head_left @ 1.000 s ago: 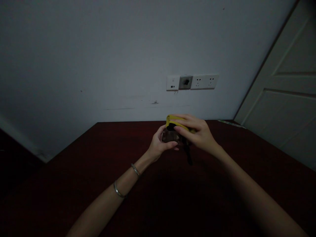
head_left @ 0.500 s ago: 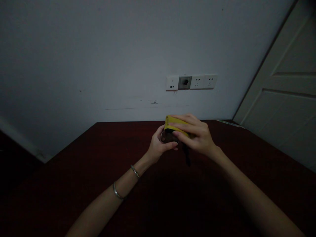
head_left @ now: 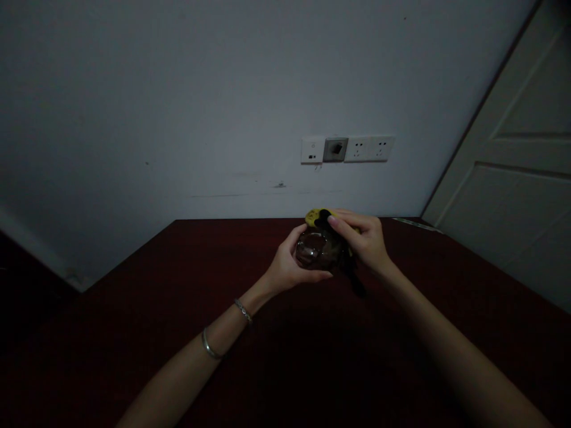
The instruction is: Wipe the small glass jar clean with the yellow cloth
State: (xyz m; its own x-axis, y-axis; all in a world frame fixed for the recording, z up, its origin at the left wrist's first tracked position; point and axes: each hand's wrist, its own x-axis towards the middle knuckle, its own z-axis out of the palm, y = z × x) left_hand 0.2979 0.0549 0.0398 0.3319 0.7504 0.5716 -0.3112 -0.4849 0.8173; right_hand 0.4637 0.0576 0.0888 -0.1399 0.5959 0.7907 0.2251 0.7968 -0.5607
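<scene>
Hands (head_left: 284,266) w/ glass (head_left: 311,252), tbl L-edge (head_left: 132,259) far.

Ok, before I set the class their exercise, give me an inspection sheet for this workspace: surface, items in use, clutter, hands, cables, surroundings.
Surface: dark red table, dimly lit.
Items in use: clear round container; yellow-and-black item at its upper side. Too dark to identify further.
Clutter: narrow patterned strip near the table's far right corner.
Hands: left hand holds the container; right hand grips the yellow-and-black item.
Cables: nothing certain seen; an unidentified dark strand hangs below the right hand.
Surroundings: pale wall with scuff marks and sockets; panelled door at right.
</scene>
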